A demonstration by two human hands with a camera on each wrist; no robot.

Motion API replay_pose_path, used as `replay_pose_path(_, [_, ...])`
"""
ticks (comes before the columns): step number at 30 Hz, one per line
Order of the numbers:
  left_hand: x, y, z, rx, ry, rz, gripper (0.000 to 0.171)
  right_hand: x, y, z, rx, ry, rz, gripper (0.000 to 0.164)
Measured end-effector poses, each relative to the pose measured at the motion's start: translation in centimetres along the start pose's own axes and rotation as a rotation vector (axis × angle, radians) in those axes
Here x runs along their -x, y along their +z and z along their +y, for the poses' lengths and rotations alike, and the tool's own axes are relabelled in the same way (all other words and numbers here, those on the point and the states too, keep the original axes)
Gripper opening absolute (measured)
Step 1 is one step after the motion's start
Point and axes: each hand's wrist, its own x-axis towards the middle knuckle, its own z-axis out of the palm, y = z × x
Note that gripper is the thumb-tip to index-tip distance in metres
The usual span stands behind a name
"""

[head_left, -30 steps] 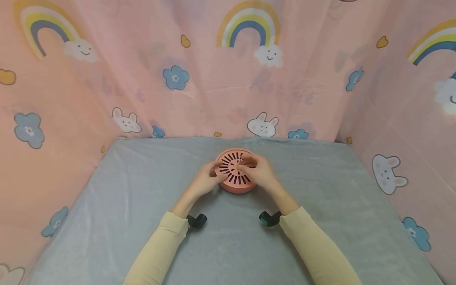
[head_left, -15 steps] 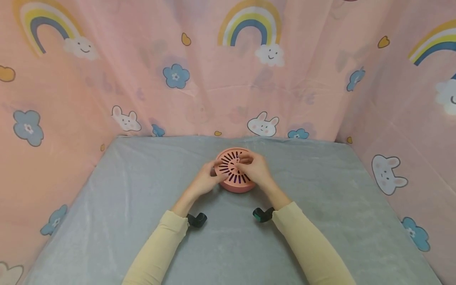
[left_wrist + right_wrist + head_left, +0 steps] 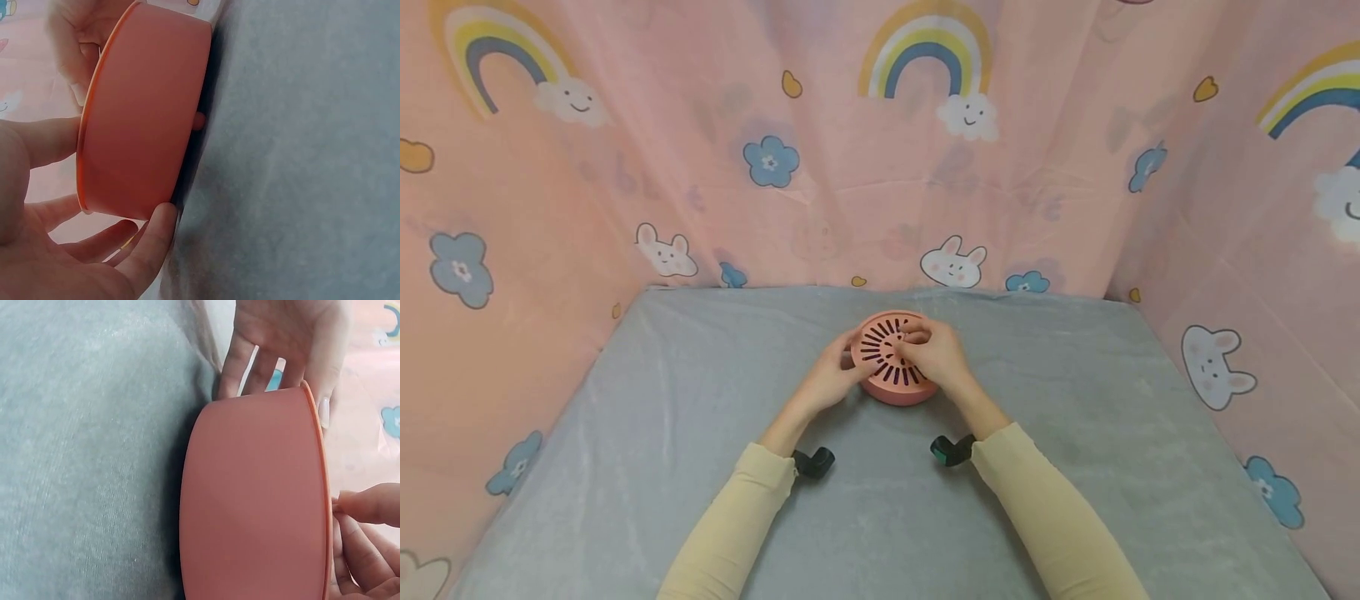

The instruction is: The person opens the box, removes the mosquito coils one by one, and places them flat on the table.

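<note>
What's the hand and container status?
Left hand holding round pink container. Right hand pinching at middle of slotted lid. Container on gray cloth. No obstruction seen.

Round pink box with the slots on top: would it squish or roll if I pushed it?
The round pink box probably won't squish: its wall looks undented where the left hand grips it. It likely won't roll, sitting slotted side up on the grey cloth.

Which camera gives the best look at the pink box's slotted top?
The head view: it shows the top from above, slots included, though the right hand covers part. Both wrist views show only its rim, edge-on.
</note>
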Motion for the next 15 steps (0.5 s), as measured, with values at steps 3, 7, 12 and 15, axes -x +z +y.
replay_pose_path(3, [-0.1,0.0,-0.1,0.005,-0.001,0.003,0.074,0.0,-0.2,-0.1,0.002,0.0,-0.003,0.037])
replay_pose_path(7, [0.0,-0.1,-0.1,0.001,-0.008,0.005,0.073,-0.1,-0.4,-0.2,-0.002,0.01,-0.01,0.039])
replay_pose_path(12, [0.0,-0.2,0.0,0.03,-0.012,0.003,0.069,-0.1,-0.8,-0.4,-0.009,0.016,-0.024,0.038])
replay_pose_path(15, [0.1,-0.2,0.0,0.055,-0.023,-0.001,0.067,-0.1,-1.2,-0.4,-0.018,0.011,-0.03,0.038])
